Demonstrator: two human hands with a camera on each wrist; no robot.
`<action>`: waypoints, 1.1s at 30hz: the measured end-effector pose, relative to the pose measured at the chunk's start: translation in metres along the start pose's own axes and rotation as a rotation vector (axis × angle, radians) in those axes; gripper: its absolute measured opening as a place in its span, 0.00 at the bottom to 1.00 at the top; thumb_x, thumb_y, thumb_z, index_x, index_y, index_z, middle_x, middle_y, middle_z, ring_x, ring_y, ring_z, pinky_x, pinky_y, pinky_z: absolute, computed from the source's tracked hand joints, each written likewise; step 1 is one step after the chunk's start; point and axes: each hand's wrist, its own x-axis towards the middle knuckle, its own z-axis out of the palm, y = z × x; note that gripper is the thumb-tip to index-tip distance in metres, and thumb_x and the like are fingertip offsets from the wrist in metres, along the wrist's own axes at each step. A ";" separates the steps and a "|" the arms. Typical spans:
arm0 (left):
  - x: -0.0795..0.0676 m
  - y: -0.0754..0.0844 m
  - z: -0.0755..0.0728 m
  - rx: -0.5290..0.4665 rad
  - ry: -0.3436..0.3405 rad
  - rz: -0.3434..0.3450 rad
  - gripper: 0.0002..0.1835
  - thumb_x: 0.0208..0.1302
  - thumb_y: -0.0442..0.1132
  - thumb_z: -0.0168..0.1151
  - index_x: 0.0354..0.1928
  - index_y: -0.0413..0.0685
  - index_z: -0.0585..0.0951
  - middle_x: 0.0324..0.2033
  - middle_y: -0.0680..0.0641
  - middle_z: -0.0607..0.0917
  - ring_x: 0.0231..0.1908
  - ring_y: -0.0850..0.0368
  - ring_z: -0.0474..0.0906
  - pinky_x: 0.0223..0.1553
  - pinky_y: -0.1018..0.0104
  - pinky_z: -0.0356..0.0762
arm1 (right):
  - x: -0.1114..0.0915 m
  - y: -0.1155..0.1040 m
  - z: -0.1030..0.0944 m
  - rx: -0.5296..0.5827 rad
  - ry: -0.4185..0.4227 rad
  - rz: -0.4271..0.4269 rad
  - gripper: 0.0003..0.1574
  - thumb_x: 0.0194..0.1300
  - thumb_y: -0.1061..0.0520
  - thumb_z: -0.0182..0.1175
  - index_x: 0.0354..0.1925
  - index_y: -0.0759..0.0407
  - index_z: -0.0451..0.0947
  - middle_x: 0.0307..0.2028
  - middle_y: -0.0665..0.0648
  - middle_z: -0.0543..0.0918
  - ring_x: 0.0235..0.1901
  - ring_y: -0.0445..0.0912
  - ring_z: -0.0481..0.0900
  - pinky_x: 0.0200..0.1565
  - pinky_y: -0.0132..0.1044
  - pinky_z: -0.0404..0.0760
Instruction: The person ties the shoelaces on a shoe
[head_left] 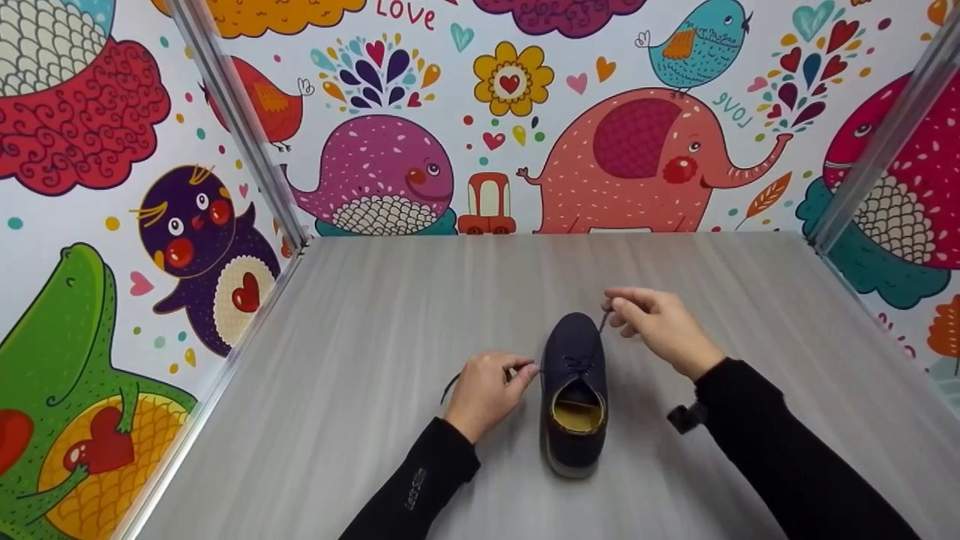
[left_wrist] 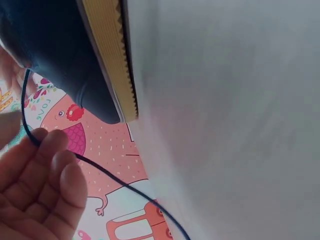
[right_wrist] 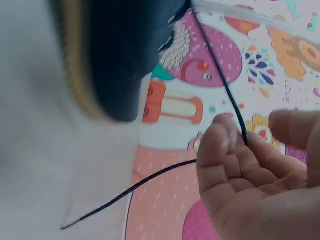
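The left grip (head_left: 491, 390) has its back turned up, its fingers curled inward, and the thumb (head_left: 523, 380) reaching forward alongside the index finger (head_left: 516, 360). Behind it, a bare wrist (head_left: 459, 418) leads back to the black-sleeved left forearm (head_left: 420, 480), slanting away to the lower left. The right grip (head_left: 664, 326) lies to the right of the left one and farther forward, fingers bent and pointing inward, its thumb uppermost. From the right wrist, the black-sleeved right forearm (head_left: 795, 450) runs back and outward.

This is a metal-framed booth (head_left: 238, 121) with cartoon walls (head_left: 517, 161).
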 end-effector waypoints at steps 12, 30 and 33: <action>0.000 -0.001 0.002 -0.022 -0.017 0.041 0.09 0.65 0.39 0.77 0.43 0.43 0.94 0.38 0.47 0.95 0.39 0.54 0.92 0.42 0.63 0.88 | 0.035 -0.045 0.053 -0.075 -0.331 -0.114 0.40 0.88 0.43 0.45 0.86 0.57 0.51 0.76 0.65 0.73 0.69 0.58 0.80 0.72 0.57 0.75; 0.000 -0.001 0.001 -0.002 -0.016 0.034 0.06 0.66 0.38 0.76 0.41 0.45 0.94 0.37 0.48 0.95 0.38 0.55 0.92 0.43 0.64 0.88 | 0.019 -0.016 0.031 -0.172 -0.225 -0.156 0.27 0.87 0.46 0.51 0.67 0.62 0.80 0.62 0.64 0.86 0.64 0.58 0.84 0.68 0.58 0.80; -0.001 -0.003 0.000 0.008 -0.004 0.040 0.06 0.67 0.39 0.75 0.40 0.46 0.94 0.36 0.48 0.94 0.38 0.55 0.92 0.43 0.63 0.88 | 0.009 -0.009 0.022 -0.183 -0.189 -0.150 0.26 0.86 0.45 0.52 0.65 0.60 0.82 0.60 0.65 0.87 0.61 0.57 0.85 0.63 0.52 0.83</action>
